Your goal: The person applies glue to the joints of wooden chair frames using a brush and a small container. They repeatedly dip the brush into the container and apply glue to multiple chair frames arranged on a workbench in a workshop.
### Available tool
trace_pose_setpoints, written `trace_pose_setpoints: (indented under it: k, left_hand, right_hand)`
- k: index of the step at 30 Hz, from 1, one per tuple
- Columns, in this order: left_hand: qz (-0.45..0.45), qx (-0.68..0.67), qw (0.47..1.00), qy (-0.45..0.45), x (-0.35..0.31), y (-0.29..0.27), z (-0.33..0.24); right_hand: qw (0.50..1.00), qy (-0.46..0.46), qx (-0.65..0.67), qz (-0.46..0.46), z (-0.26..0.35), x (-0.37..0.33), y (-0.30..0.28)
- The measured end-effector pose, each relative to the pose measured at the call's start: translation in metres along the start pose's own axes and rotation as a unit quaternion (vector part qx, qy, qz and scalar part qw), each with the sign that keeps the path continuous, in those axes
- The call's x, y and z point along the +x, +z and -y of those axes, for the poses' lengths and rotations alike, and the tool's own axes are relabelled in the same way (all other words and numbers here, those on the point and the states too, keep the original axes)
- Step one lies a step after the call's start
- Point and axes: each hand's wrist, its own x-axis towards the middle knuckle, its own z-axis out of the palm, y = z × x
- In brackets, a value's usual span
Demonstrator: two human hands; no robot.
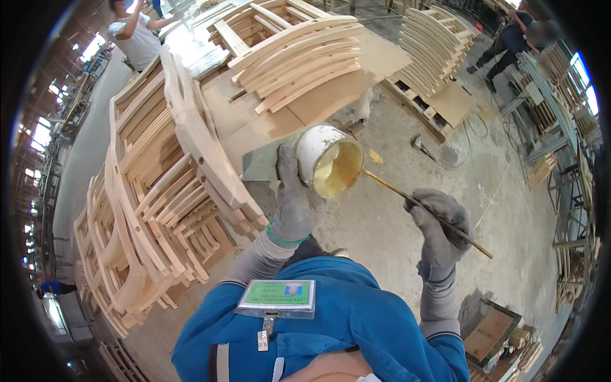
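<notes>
My gloved left hand [296, 200] is closed around the side of a white pot [310, 153], tilted so that its mouth faces me. Pale yellow, glue-like stuff [337, 170] coats the inside of the pot. In my gloved right hand [442, 226] is a thin wooden stick [388, 186], gripped near its middle. The stick's far tip reaches the pot's rim; its other end sticks out past my hand to the lower right. Close by on the left stand stacked curved wooden frames [207, 156].
More curved wooden frames [299, 57] lie on a cardboard-covered table [254, 121] ahead. A further stack [433, 48] sits on a pallet [414, 111]. A wooden box [490, 331] is at lower right. Cables trail over the floor. Other people stand at far left and far right.
</notes>
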Motion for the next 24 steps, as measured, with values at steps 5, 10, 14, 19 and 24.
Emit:
trace_pose_setpoints:
  k: [5,10,14,19,24]
  left_hand:
    - [0.085,-0.043,0.995,0.017,0.039,0.017,0.006]
    - [0.048,-0.014,0.997,0.067,0.090,0.009,0.009]
    - [0.007,-0.066,0.997,0.031,0.151,0.015,0.002]
    - [0.026,-0.009,0.996,0.089,0.236,-0.008,-0.009]
    - [-0.036,0.220,0.937,0.268,0.317,-0.033,-0.013]
  right_hand:
    - [0.990,-0.112,-0.068,0.058,-0.023,0.041,0.015]
    - [0.995,-0.044,0.087,0.034,-0.031,0.083,0.027]
    - [0.994,-0.049,-0.001,0.094,-0.055,0.140,0.047]
    - [0.991,-0.072,0.086,0.073,-0.076,0.226,0.080]
    - [0.975,-0.170,0.020,0.141,-0.127,0.286,0.120]
